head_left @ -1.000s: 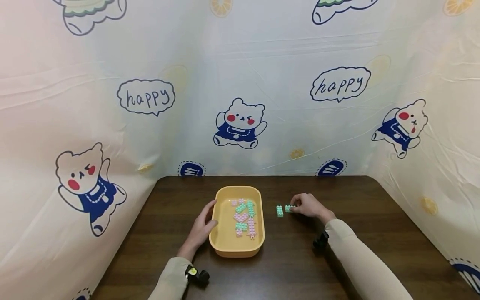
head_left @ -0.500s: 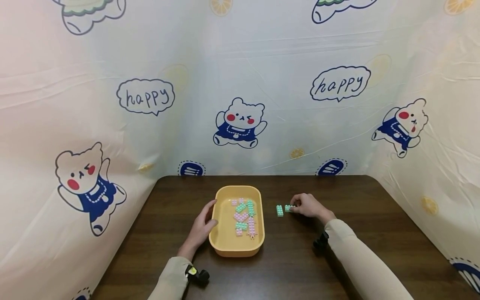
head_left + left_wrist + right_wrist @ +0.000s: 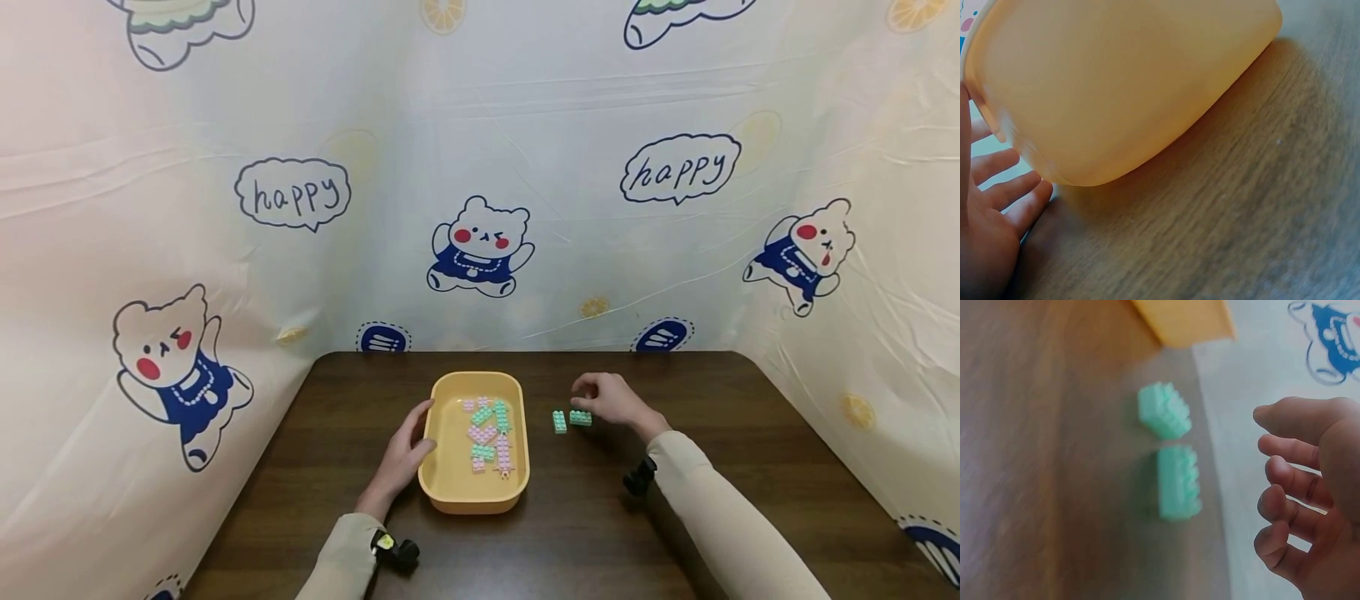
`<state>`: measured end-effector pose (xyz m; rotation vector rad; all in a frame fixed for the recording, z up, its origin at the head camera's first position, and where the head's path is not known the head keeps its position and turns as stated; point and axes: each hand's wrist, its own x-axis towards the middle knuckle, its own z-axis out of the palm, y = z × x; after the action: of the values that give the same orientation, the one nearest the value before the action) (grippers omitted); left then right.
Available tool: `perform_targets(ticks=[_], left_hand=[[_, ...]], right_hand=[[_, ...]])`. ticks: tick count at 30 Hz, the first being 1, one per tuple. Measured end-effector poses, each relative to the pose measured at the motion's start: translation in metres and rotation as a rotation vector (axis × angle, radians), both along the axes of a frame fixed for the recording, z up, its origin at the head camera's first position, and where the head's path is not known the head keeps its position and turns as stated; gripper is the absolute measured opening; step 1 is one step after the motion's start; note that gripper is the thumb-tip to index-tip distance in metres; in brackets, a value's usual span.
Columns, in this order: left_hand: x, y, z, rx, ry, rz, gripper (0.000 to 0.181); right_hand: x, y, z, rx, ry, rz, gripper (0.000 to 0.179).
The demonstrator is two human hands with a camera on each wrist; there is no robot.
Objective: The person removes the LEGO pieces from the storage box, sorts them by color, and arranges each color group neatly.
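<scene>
My left hand [image 3: 402,452] rests against the left wall of a yellow plastic tray [image 3: 435,467], its fingers [image 3: 1013,190] extended along the outside. The thumb's contact with the rim is partly cut off in the left wrist view. To the right of the tray, two mint-green toy building bricks lie apart on the table: a left brick [image 3: 559,422] and a right brick [image 3: 581,417]. Just above and behind the right brick is my right hand [image 3: 613,400]. Its loosely bent fingers hold nothing, as the right wrist view [image 3: 1310,494] also shows.
Several pink and green bricks lie inside the tray, among them a long green brick [image 3: 501,416] and a long pink brick [image 3: 503,454] with small side pieces. The brown wooden table [image 3: 555,542] ends at a printed curtain [image 3: 480,325] behind and at both sides.
My right hand has let go of the right green brick and risen slightly up and back from it. Both green bricks stay in place, and the left hand and tray are still.
</scene>
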<state>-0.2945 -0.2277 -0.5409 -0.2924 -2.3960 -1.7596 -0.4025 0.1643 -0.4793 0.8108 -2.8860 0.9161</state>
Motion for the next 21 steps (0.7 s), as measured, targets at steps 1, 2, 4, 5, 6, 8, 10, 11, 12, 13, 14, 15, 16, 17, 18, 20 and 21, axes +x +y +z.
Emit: perform_targets(ticks=[1, 2, 4, 5, 6, 8, 10, 11, 12, 13, 14, 15, 16, 17, 18, 20, 21], left_hand=[[0.000, 0.000, 0.000, -0.001, 0.001, 0.001, 0.067], [0.001, -0.001, 0.000, -0.002, 0.006, 0.000, 0.067], [0.001, -0.001, -0.001, -0.001, 0.008, 0.002, 0.067], [0.001, -0.001, -0.001, -0.002, 0.012, 0.001, 0.067], [0.001, -0.002, -0.002, -0.001, 0.013, 0.003, 0.067], [0.002, -0.002, -0.002, 0.000, 0.012, 0.002, 0.067], [0.002, -0.002, -0.003, -0.001, 0.003, 0.002, 0.066], [0.003, -0.002, -0.002, 0.004, 0.000, -0.003, 0.066], [0.004, -0.002, 0.000, 0.008, -0.007, -0.007, 0.066], [0.005, -0.002, 0.003, 0.012, -0.012, -0.014, 0.066], [0.006, -0.001, 0.006, 0.010, -0.014, -0.020, 0.065], [0.008, -0.001, 0.010, 0.012, -0.018, -0.028, 0.065], [0.009, 0.000, 0.015, 0.013, -0.021, -0.037, 0.065], [0.011, 0.001, 0.019, 0.012, -0.022, -0.043, 0.065], [0.013, 0.001, 0.023, 0.004, -0.023, -0.045, 0.065], [0.016, 0.002, 0.029, -0.008, -0.021, -0.050, 0.065], [0.017, 0.002, 0.030, -0.006, -0.022, -0.054, 0.065]], right_hand=[[0.001, -0.003, 0.004, -0.006, -0.002, -0.001, 0.024], [0.002, -0.007, 0.008, -0.011, 0.000, -0.002, 0.025], [0.004, -0.015, 0.015, -0.021, 0.008, 0.006, 0.026], [0.005, -0.019, 0.019, -0.028, 0.011, 0.014, 0.026], [0.006, -0.023, 0.022, -0.037, 0.011, 0.024, 0.026], [0.007, -0.032, 0.028, -0.047, 0.014, 0.048, 0.027], [0.008, -0.042, 0.031, -0.053, 0.018, 0.072, 0.028], [0.009, -0.047, 0.033, -0.056, 0.023, 0.085, 0.028], [0.010, -0.052, 0.035, -0.061, 0.024, 0.094, 0.027], [0.010, -0.057, 0.036, -0.066, 0.026, 0.104, 0.027], [0.010, -0.062, 0.037, -0.072, 0.028, 0.112, 0.027], [0.010, -0.067, 0.038, -0.078, 0.028, 0.118, 0.027], [0.011, -0.073, 0.040, -0.080, 0.028, 0.122, 0.026], [0.011, -0.078, 0.041, -0.086, 0.027, 0.129, 0.026], [0.011, -0.084, 0.041, -0.085, 0.023, 0.129, 0.026], [0.012, -0.096, 0.041, -0.076, 0.022, 0.137, 0.028], [0.012, -0.102, 0.041, -0.071, 0.020, 0.140, 0.028]])
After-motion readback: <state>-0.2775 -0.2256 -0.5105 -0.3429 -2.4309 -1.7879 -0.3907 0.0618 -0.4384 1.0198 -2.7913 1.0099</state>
